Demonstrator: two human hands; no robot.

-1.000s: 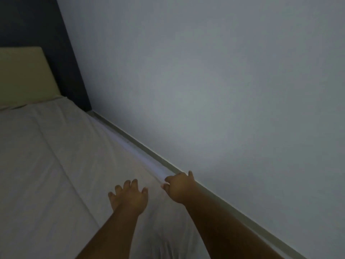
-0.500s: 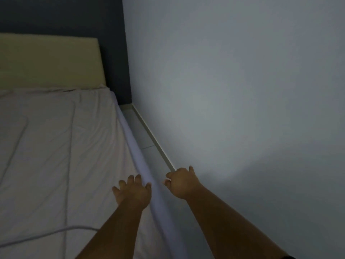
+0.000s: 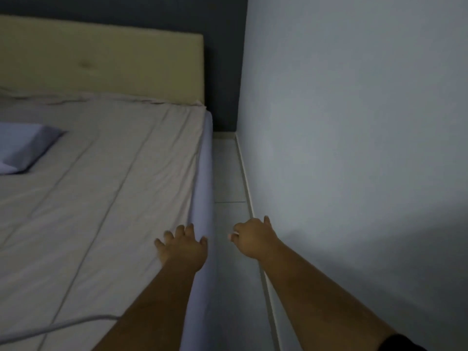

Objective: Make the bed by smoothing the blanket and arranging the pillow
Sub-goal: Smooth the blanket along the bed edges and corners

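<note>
A pale beige blanket [image 3: 101,198] lies spread over the bed, with a few long creases. A light blue pillow [image 3: 22,148] rests on it at the far left, partly cut off by the frame. My left hand [image 3: 182,245] lies palm down, fingers apart, on the blanket at the bed's right edge. My right hand [image 3: 253,238] hovers over the floor gap beside the bed, fingers loosely curled, holding nothing that I can see.
A beige padded headboard [image 3: 114,64] stands at the back against a dark wall. A grey wall [image 3: 354,148] runs close along the right. Between them is a narrow strip of tiled floor [image 3: 228,173]. A thin white cord [image 3: 55,328] crosses the blanket's near left corner.
The view has swung left, bringing more of the bed, the headboard and the pillow into sight. Both hands keep roughly the same pose at the bed's right edge.
</note>
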